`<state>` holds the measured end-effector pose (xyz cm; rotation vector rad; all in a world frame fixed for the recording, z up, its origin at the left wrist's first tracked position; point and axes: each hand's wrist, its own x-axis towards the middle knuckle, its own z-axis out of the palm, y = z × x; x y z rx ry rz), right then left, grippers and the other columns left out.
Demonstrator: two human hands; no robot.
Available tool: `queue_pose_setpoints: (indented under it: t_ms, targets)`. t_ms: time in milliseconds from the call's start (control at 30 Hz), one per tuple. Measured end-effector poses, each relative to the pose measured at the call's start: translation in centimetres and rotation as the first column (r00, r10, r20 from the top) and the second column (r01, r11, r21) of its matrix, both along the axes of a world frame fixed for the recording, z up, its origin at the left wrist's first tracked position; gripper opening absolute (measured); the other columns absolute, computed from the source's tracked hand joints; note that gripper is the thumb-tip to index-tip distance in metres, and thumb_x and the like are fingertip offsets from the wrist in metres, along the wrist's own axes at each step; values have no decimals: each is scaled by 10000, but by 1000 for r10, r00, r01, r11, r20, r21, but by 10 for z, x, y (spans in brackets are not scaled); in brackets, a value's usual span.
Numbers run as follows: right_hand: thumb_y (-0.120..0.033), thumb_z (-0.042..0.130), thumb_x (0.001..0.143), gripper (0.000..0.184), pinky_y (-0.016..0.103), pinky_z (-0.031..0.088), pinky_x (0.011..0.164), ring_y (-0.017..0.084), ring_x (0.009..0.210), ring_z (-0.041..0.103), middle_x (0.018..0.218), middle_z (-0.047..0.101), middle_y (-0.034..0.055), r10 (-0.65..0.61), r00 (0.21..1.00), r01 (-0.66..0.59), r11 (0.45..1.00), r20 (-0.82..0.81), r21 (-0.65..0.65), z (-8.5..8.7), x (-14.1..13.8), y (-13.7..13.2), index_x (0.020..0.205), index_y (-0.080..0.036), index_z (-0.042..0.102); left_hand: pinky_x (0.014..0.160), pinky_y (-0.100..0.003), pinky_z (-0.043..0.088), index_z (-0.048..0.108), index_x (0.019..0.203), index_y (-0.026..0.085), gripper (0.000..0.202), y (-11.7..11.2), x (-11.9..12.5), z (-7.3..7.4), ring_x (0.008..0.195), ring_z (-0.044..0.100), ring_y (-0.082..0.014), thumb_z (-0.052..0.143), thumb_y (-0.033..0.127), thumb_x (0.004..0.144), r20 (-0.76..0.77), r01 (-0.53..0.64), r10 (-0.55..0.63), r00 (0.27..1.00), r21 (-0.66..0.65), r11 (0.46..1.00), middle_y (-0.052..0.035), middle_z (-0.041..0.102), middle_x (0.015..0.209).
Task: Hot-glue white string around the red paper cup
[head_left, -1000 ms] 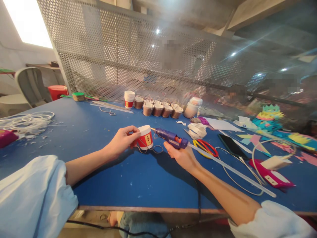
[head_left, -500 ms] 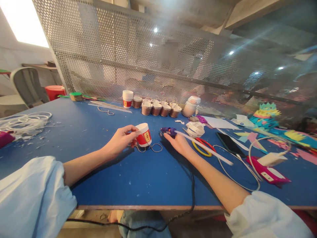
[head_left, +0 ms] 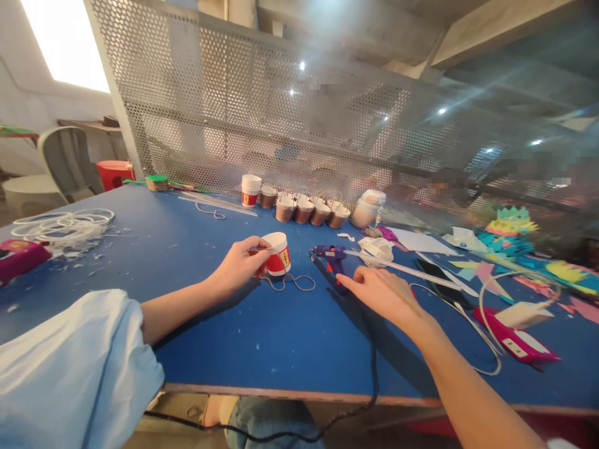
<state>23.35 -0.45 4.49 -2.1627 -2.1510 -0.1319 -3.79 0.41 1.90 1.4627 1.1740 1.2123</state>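
Observation:
My left hand pinches a small red and white paper cup at its left side, thumb and finger closed. A thin grey-brown cord trails from the cup's lower edge in loops over the table. To the right, a blue hot glue gun stands with its nozzle pointing left and a long glue stick out of its back. My right hand is just right of the gun's handle, thumb stretched toward it and apart from the other fingers; whether the thumb touches the handle is unclear.
Behind stand stacked paper cups, several brown-wrapped cups and a pale jar. At right lie a white roll, a phone and a magenta power strip. Coiled white cord is at left; a black cable crosses the table edge.
My right hand has drawn back to the right from the glue gun, uncovering its handle. My left hand still holds the cup in place. The view has shifted slightly left.

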Motion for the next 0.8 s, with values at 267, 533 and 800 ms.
queue_pose_setpoints:
  t_ms: [267, 533, 800]
  targets:
    - [-306, 590, 874, 102, 263, 420, 666, 156, 746, 614, 846, 669, 27, 676, 723, -583, 707, -141, 399, -16, -72, 3, 848, -207, 590, 470, -198, 388, 561, 777, 157, 179, 1, 0, -5, 488, 505, -94, 557, 337, 778, -52, 8, -2, 999, 121, 993, 37, 545, 548]
    - [-288, 609, 880, 113, 281, 407, 662, 156, 721, 619, 778, 676, 15, 720, 688, -510, 572, -95, 643, -37, -98, 23, 813, -197, 617, 467, -203, 390, 583, 765, 158, 188, 1, -1, -9, 511, 520, -99, 570, 344, 792, -116, 7, 14, 993, 181, 984, 16, 592, 614]
    - [-194, 574, 881, 122, 283, 376, 663, 135, 676, 604, 748, 682, -6, 744, 640, -468, 574, -191, 672, -34, -95, 17, 770, -196, 625, 539, -214, 423, 628, 750, 156, 172, 1, 0, -13, 605, 537, -101, 552, 289, 829, -249, 37, 58, 967, 363, 931, -7, 579, 739]
